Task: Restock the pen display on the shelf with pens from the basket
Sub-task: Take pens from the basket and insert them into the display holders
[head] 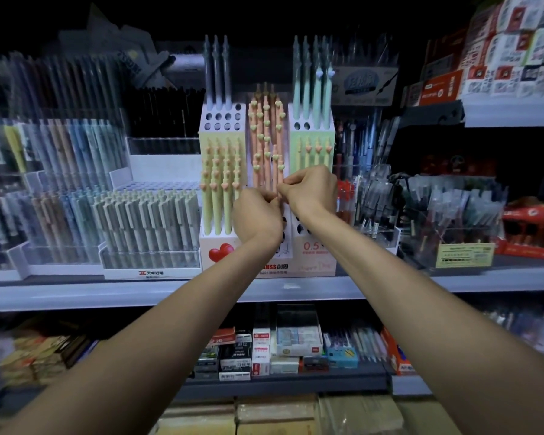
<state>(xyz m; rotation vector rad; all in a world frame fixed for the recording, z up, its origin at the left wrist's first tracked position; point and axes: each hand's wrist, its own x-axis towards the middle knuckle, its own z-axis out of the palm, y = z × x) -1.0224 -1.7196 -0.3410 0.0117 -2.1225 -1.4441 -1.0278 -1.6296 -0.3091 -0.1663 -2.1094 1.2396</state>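
A white stepped pen display [220, 120] stands on the middle shelf, with rows of holes. It holds light green pens [215, 196] at the left, peach pens [266, 146] with heart clips in the middle, and mint and grey-blue pens on the top tier. My left hand [258, 215] and my right hand [311, 189] meet in front of the peach column's lower rows. Both have curled fingers pinching a peach pen [280, 186] at its lower part. My hands hide the display's lower middle holes. No basket is in view.
Clear trays of grey and pastel pens [145, 221] fill the shelf to the left. Acrylic bins of dark pens [446, 215] and red boxes [528, 227] stand to the right. The shelf edge [76, 296] runs below; small boxes [299, 337] sit on the lower shelf.
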